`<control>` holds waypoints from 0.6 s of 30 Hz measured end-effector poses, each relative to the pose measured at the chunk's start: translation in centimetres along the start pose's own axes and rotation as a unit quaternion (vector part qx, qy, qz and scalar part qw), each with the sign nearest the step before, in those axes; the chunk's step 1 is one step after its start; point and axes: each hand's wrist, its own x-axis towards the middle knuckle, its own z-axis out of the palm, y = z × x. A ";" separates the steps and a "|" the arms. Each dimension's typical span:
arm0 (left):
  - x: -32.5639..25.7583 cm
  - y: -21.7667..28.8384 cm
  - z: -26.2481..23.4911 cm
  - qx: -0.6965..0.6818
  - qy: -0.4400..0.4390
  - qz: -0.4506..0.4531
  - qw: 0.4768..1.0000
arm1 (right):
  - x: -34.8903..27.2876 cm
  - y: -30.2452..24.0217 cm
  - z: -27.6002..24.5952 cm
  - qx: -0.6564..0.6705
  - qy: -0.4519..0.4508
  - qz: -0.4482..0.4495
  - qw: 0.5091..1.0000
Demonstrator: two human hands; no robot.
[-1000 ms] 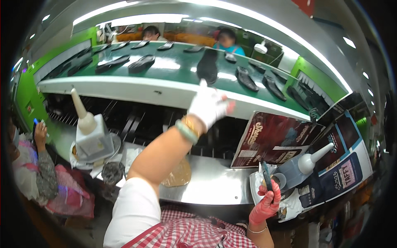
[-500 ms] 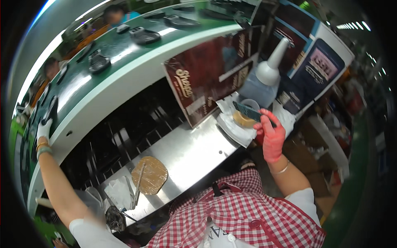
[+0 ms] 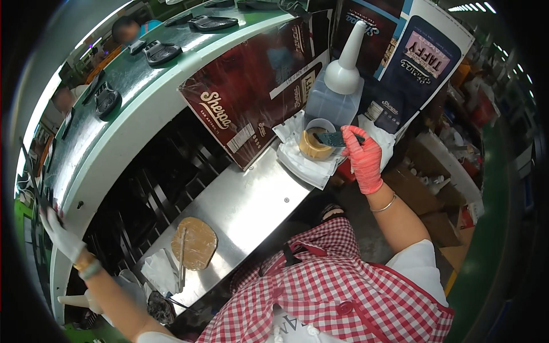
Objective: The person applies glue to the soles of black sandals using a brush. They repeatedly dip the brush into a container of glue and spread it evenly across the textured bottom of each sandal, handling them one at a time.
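Note:
My right hand [image 3: 363,157], in a red glove, is shut on a small dark brush [image 3: 331,139] whose head rests over a round pot of brownish glue [image 3: 313,144]. The pot stands on a white cloth [image 3: 303,166] at the steel table's right end, just in front of a clear bottle with a cone nozzle [image 3: 338,86]. My left hand [image 3: 60,235], in a white glove, is stretched far left to the rim of the green conveyor [image 3: 114,148]. Its fingers grip a thin black flat piece [image 3: 35,186].
Black flat pieces [image 3: 160,51] ride along the conveyor. A brown printed carton panel [image 3: 251,97] leans behind the steel table [image 3: 246,200], which carries a round tan pad with a stick [image 3: 194,243]. Cardboard boxes [image 3: 423,188] stand at the right. Another person [image 3: 128,28] works beyond the conveyor.
My head has turned right and down. The left hand has stayed at the conveyor with the black piece. The right hand still keeps the brush at the glue pot.

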 end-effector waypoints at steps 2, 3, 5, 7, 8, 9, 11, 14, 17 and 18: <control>-10.6 4.4 4.2 0.006 -0.053 0.038 0.998 | 0.3 0.2 -1.1 0.026 0.018 -0.002 0.999; -15.1 3.9 4.8 0.013 -0.112 0.038 0.993 | 0.4 0.3 -1.9 0.040 0.030 -0.004 0.999; -23.7 4.2 4.6 0.020 -0.190 0.035 0.981 | 0.4 0.4 -2.0 0.106 0.011 -0.001 0.994; -30.1 3.2 5.5 0.123 -0.241 0.118 0.955 | 0.2 0.3 -2.3 0.135 -0.001 -0.010 0.991; -32.0 3.1 6.3 0.119 -0.294 0.072 0.946 | 0.2 0.2 -2.5 0.129 -0.001 -0.021 0.991; -33.7 2.1 6.9 0.160 -0.315 0.043 0.934 | 0.1 0.1 -2.6 0.124 -0.002 -0.033 0.992; -36.0 -0.5 8.3 0.164 -0.333 -0.018 0.928 | 0.0 0.3 -3.0 0.123 -0.010 -0.046 0.991; -36.8 -0.5 10.4 0.265 -0.401 -0.023 0.877 | -0.6 1.1 -3.5 0.119 -0.015 -0.053 0.991; -35.8 1.1 13.1 0.297 -0.368 0.152 0.868 | -0.9 2.1 -3.8 0.122 -0.008 -0.044 0.992; -35.2 2.2 13.7 0.271 -0.366 0.136 0.880 | -1.0 2.2 -3.9 0.140 -0.010 -0.034 0.989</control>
